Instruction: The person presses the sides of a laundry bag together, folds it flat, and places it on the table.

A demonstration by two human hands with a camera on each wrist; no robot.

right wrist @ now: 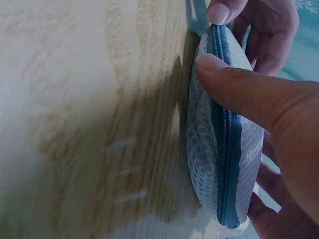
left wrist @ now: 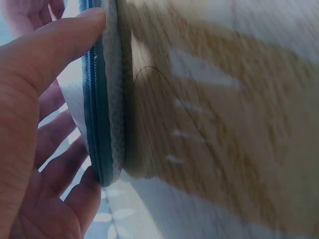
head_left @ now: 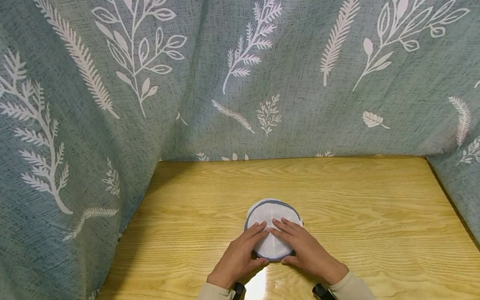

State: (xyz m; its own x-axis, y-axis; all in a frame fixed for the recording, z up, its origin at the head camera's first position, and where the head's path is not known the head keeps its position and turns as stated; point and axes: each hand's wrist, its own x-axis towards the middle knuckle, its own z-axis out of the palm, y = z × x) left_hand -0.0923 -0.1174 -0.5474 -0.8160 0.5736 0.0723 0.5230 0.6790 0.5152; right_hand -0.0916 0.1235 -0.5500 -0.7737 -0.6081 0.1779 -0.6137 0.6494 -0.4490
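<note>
A round white mesh laundry bag (head_left: 271, 210) with a blue-grey zippered rim lies flat on the wooden table. My left hand (head_left: 240, 257) holds its near left side, fingers spread over the top and thumb against the rim. On the near right side my right hand (head_left: 310, 251) holds it the same way. In the left wrist view the thumb touches the zipper band (left wrist: 97, 109). The right wrist view shows both thumbs close together on the zipper (right wrist: 225, 149), which looks closed there. The mesh side bulges a little above the table. What the bag contains cannot be seen.
The wooden table (head_left: 356, 206) extends around the bag. Blue-green curtains with white leaf prints (head_left: 199, 77) hang along its far edge and both sides. A dark wrist strap (head_left: 323, 294) shows under the right forearm, another (head_left: 238, 293) by the left.
</note>
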